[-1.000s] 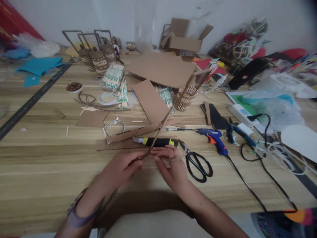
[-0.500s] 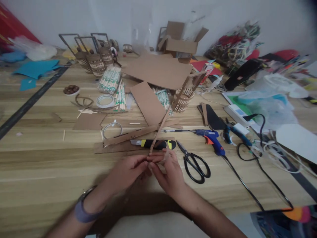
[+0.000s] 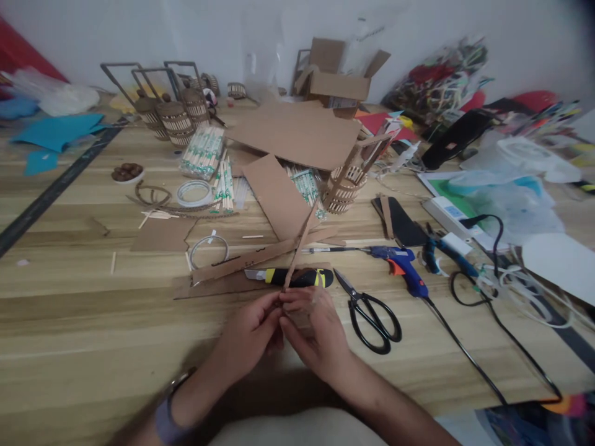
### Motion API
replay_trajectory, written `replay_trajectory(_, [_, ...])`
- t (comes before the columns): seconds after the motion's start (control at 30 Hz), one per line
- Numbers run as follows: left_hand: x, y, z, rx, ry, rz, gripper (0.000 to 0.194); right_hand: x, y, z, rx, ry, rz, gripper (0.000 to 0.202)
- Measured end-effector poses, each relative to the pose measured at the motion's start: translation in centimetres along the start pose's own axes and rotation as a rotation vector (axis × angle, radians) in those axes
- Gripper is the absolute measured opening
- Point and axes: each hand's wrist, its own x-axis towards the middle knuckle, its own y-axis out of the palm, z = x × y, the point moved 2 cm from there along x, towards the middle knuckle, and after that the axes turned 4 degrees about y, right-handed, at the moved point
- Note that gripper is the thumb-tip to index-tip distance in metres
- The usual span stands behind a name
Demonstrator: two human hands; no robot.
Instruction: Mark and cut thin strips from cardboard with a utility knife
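A narrow brown cardboard strip (image 3: 300, 243) slants up and away from my fingers. My left hand (image 3: 253, 328) pinches its near end. Close against it, my right hand (image 3: 320, 331) also grips the strip, its fingertips meeting the left ones. A thin pale peeled piece, hard to make out, shows by the right fingers. Just beyond my hands lies a yellow and black utility knife (image 3: 297, 277) on flat cardboard strips (image 3: 242, 257). Black-handled scissors (image 3: 372, 313) rest to the right of my right hand.
A blue glue gun (image 3: 400, 263) with its cord lies at right, near pliers (image 3: 446, 253). Behind are a small slatted bucket (image 3: 344, 186), cardboard sheets (image 3: 292, 133), tape rolls (image 3: 194, 193) and packs of sticks (image 3: 203, 150). Several lidded buckets (image 3: 175, 124) stand at back left.
The view has shifted slightly, so the table's things sit a little differently in it. Both hands remain together on the strip, whose slant is a bit steeper.
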Motion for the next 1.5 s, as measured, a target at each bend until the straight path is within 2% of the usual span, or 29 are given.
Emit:
replay_trajectory(0.17, [0.1, -0.3, 0.3, 0.041, 0.003, -0.024, 0.058, 0.0, 0.2, -0.1, -0.055, 0.016, 0.021, 0.007])
replay_trajectory(0.47, [-0.2, -0.5, 0.2, 0.141, 0.058, -0.041, 0.051, 0.0, 0.1, -0.3, 0.003, 0.014, 0.011, 0.014])
replay_trajectory(0.87, [-0.3, -0.7, 0.2, 0.198, 0.088, 0.020, 0.043, 0.4, -0.7, -0.3, 0.046, 0.190, -0.018, 0.015])
replay_trajectory(1.03, [-0.1, -0.8, 0.4, 0.114, 0.075, 0.040, 0.051, 0.2, -0.6, -0.1, 0.037, 0.093, 0.014, 0.013])
replay_trajectory(1.17, [0.0, -0.9, 0.5, 0.162, 0.065, -0.005, 0.051, 0.1, -0.3, -0.1, -0.019, 0.028, 0.025, 0.008])
replay_trajectory(1.3, [-0.1, -0.9, 0.5, 0.198, 0.077, -0.039, 0.048, -0.1, 0.1, -0.3, -0.072, 0.030, 0.017, 0.006])
replay_trajectory(1.5, [-0.2, -0.9, 0.4, 0.214, 0.124, -0.035, 0.041, -0.2, 0.0, -0.4, -0.044, 0.053, 0.027, 0.014])
